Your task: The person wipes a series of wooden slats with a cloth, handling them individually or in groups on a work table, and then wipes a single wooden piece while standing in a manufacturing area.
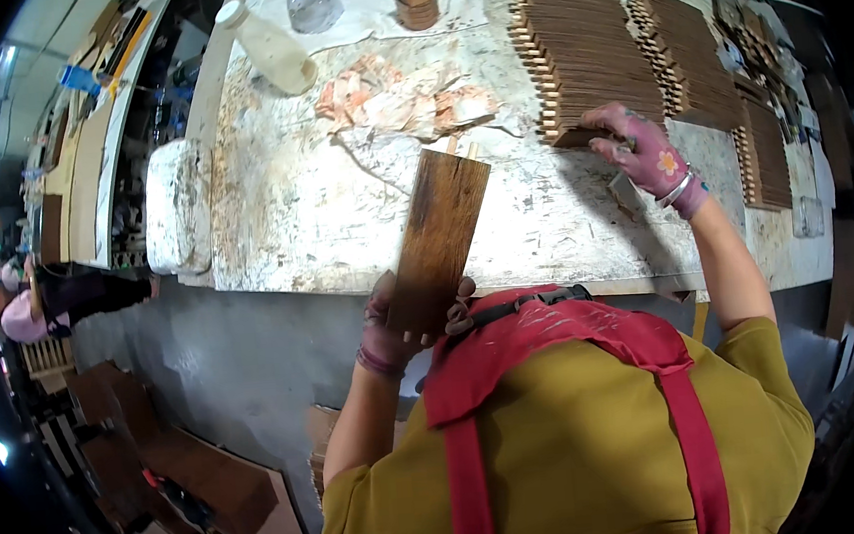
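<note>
My left hand, in a stained glove, grips the near end of a dark brown wooden board that stands up tilted over the front edge of the white workbench. My right hand, gloved too, is stretched out to the right and rests its fingers on the near corner of a stack of brown slatted wooden pieces. Whether those fingers hold a piece cannot be made out.
A crumpled orange-white rag, a cloudy plastic bottle, a clear bottle and a small brown cup lie at the back. More slat stacks stand right. Brown boards lie on the floor; a person sits far left.
</note>
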A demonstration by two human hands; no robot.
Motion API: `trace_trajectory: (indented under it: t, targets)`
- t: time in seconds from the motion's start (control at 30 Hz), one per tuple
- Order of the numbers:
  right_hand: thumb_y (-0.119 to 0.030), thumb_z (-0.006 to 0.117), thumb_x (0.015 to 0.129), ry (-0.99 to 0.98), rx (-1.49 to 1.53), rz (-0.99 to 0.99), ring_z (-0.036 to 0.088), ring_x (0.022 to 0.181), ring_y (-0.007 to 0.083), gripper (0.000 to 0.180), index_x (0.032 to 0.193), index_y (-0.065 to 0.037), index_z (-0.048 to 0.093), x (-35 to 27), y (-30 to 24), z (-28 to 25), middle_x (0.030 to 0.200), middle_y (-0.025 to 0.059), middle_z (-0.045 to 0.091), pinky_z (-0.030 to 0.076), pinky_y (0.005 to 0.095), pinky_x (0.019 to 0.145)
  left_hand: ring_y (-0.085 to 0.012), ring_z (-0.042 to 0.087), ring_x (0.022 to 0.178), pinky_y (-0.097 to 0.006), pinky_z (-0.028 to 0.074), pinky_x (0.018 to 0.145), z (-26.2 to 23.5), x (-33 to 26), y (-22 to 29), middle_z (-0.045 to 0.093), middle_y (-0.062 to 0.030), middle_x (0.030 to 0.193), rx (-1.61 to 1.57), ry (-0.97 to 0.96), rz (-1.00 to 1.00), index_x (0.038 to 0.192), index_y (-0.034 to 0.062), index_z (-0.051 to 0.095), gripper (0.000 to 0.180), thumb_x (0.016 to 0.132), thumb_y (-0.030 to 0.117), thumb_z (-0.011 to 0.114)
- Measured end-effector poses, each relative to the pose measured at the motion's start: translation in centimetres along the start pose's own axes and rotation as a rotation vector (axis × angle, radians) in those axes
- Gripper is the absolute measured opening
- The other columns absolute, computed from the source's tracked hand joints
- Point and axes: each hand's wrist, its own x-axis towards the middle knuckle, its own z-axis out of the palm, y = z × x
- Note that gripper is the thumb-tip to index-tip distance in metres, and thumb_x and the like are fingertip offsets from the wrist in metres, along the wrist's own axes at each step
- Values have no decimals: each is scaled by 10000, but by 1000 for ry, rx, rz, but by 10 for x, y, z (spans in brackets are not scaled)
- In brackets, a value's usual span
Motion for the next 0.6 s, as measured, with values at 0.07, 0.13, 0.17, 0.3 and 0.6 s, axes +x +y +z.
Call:
trace_trajectory:
  t: [0.07,0.13,0.17,0.3,0.6]
  targets:
    - [-277,628,920,34,-23,52,607,1080,334,365,1186,-30,590,-17,-6,0,1164,160,622,472,376,915,-244,486,826,-353,398,697,2,1,2,496,-173,1044,62,0,-8,1315,-20,423,830,761,572,599]
    - [-302,644,907,100,-41,196,602,1090,347,405,1201,-30,579,-43,-1,-1,1176,173,617,478,392,914,-238,489,817,-347,403,690,2,5,4,508,-168,1029,80,-41,-50,1316,-13,426,798,759,530,604]
    - [-313,654,897,145,-69,272,600,1094,355,433,1217,-34,569,-61,13,-1,1189,178,611,480,401,913,-235,491,813,-344,406,687,3,7,5,514,-166,1021,86,-61,-71,1317,-9,427,782,758,508,606]
    - [-360,696,850,244,-390,388,597,1079,385,573,1298,-55,512,-118,49,27,1230,194,581,488,440,901,-238,495,771,-340,402,645,-8,25,3,532,-199,1095,244,-41,-160,1387,-2,394,917,804,687,553]
    - [-249,652,885,272,-307,469,626,989,390,471,1317,-107,527,-121,55,56,1179,172,603,512,438,831,-370,541,904,-409,492,749,-13,78,-3,533,-288,1215,-8,138,-448,1428,-1,380,739,960,568,439]
